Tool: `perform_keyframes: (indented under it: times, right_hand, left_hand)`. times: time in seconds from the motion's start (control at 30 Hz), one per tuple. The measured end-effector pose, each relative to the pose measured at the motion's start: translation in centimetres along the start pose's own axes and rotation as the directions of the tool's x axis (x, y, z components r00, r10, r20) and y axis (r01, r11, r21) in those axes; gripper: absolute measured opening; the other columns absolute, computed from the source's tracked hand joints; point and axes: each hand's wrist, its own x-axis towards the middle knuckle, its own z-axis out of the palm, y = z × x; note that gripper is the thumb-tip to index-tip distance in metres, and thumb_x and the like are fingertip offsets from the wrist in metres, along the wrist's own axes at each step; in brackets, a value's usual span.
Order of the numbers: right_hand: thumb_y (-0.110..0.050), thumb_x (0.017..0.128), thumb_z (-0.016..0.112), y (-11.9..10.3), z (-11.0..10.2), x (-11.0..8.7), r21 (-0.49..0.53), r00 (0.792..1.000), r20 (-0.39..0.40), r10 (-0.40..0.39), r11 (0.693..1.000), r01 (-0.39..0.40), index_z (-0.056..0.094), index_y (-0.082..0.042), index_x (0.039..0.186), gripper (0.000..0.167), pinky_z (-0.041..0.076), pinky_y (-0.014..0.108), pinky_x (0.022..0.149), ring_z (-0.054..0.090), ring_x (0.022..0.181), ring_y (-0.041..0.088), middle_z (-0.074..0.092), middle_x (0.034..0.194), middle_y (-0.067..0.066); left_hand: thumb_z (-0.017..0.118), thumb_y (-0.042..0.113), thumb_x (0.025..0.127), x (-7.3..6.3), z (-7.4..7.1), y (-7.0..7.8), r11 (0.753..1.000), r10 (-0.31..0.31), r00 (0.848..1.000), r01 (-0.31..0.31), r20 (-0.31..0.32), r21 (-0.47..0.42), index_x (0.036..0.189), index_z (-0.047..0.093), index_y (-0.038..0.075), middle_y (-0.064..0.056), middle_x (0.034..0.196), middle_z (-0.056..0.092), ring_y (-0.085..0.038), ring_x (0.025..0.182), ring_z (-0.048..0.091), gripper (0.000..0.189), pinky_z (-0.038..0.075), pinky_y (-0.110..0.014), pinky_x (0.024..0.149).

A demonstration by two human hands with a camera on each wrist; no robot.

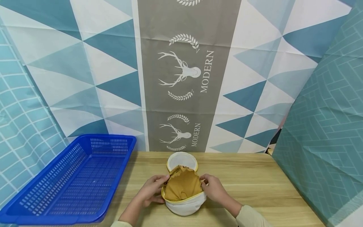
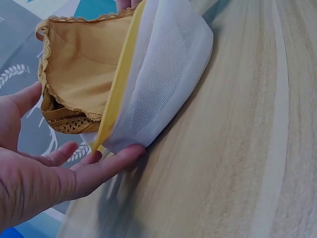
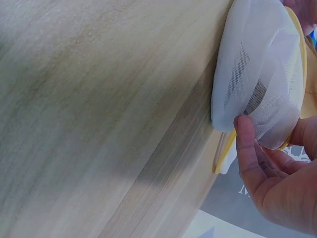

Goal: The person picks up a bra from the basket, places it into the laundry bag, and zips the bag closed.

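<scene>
A white mesh laundry bag (image 1: 185, 206) with a yellow zip edge lies on the wooden table, its mouth open. Inside it and bulging out of the mouth is a mustard-coloured bra (image 1: 182, 186) with lace trim. On the left side, my left hand (image 1: 151, 190) has spread, fairly straight fingers; one fingertip is at the bra's lace edge and another touches the bag's side. My right hand (image 1: 212, 187) pinches the bag's rim on the opposite side, thumb at the yellow edge and a finger along the mesh (image 3: 265, 89). Behind the bag lies its round, yellow-edged mesh lid (image 1: 182, 161).
A large blue plastic basket (image 1: 113, 189) with perforated walls stands at the left. The wooden table (image 1: 255, 179) extends to the right. A patterned cloth backdrop (image 1: 175, 104) hangs behind, with tiled-pattern cloths on both sides.
</scene>
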Motion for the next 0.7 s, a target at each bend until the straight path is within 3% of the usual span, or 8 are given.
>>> perform_keyframes:
  times: [0.37,0.7]
  right_hand:
    - [-0.003,0.087,0.056,-0.2,-0.02,-0.16,0.004,1.0,-0.003,-0.015,1.0,0.015,0.062,0.001,0.11,0.023,0.042,0.02,0.049,0.05,0.063,0.009,0.061,0.081,0.006]
    - [-0.013,0.092,0.051,-0.48,-0.14,-0.31,0.09,0.998,0.04,0.053,0.994,-0.057,0.061,0.001,0.113,0.027,0.046,0.025,0.049,0.055,0.07,0.013,0.063,0.09,0.01]
  left_hand:
    - [0.064,0.04,0.087,0.14,0.29,-0.16,0.998,0.042,0.999,-0.041,0.021,-0.045,0.136,0.029,-0.011,-0.032,0.128,0.045,-0.026,0.097,0.062,0.079,0.055,-0.048,0.073]
    - [0.068,0.027,0.085,0.5,0.44,-0.15,0.998,0.06,0.998,-0.061,-0.035,-0.024,0.136,0.034,-0.009,-0.026,0.12,0.051,-0.019,0.086,0.061,0.071,0.055,-0.04,0.068]
